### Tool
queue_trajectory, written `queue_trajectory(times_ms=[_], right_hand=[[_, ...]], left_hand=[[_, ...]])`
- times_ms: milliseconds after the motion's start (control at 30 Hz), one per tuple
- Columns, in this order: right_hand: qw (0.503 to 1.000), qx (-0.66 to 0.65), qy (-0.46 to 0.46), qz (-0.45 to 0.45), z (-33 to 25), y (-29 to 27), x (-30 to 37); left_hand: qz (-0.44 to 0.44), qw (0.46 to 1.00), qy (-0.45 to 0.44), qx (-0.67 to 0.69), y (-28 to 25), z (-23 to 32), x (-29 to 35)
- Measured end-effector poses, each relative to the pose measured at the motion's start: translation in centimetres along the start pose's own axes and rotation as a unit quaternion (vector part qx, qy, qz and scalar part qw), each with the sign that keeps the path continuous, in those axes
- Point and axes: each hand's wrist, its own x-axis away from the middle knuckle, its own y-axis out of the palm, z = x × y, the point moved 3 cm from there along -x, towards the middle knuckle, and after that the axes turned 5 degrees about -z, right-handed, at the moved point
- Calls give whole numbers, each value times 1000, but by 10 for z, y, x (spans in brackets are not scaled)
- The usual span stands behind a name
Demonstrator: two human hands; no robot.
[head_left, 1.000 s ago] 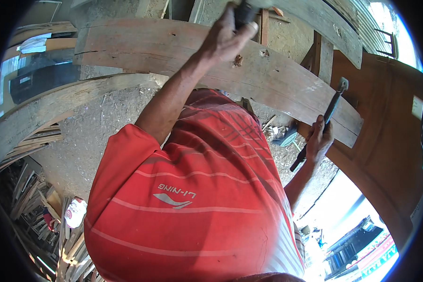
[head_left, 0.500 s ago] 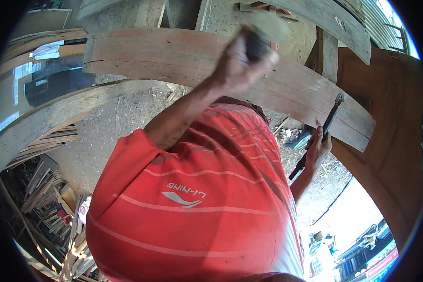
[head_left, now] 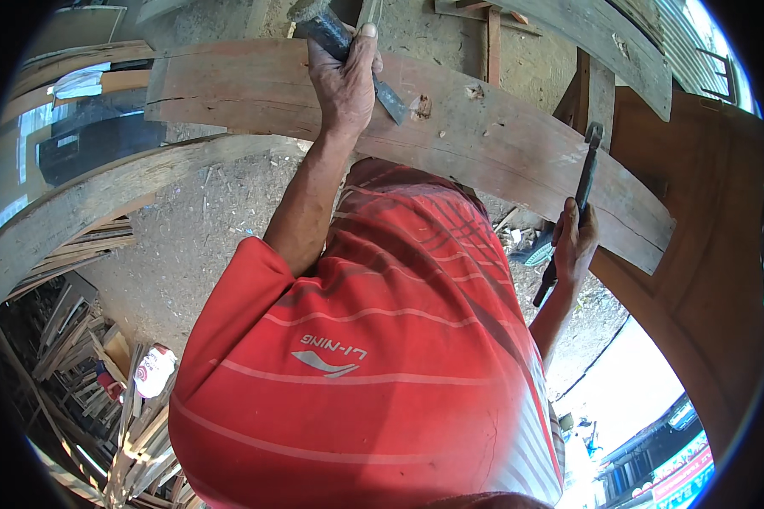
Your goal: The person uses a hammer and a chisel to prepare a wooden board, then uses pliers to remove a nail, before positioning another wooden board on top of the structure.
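My left hand (head_left: 345, 92) is wrapped round the handle of a chisel (head_left: 390, 102) with a broad flat blade and a wide, flared butt end. The blade slants over a long reddish plank (head_left: 255, 93). I cannot tell whether its edge touches the wood. Just right of the blade, a rough chipped hollow (head_left: 422, 107) shows in the plank, with another hollow (head_left: 474, 92) farther right. My right hand (head_left: 575, 242) grips a dark-handled hammer (head_left: 586, 180), its small metal head raised near the plank's right part.
A grey board (head_left: 594, 42) lies beyond the plank at the far right. A curved timber (head_left: 102, 182) runs along the left, above stacked wood strips (head_left: 85, 254). Scrap wood (head_left: 144, 441) is heaped at lower left. A large brown panel (head_left: 688, 220) stands at right.
My left hand has swung left along the plank with the chisel, whose blade now shows. The right hand has lifted the hammer slightly farther from me.
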Motion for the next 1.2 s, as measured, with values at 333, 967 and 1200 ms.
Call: queue_trajectory(times_ms=[333, 967, 1200], right_hand=[[988, -20, -108, -105, -117, 28, -16], [878, 77, -464, -92, -380, 23, -24], [757, 431, -433, -231, -322, 75, -38]], left_hand=[[-95, 995, 3, 24, 9, 9, 11], [-47, 989, 77, -115, 19, 2, 9], [-37, 997, 30, -58, 17, -1, 9]])
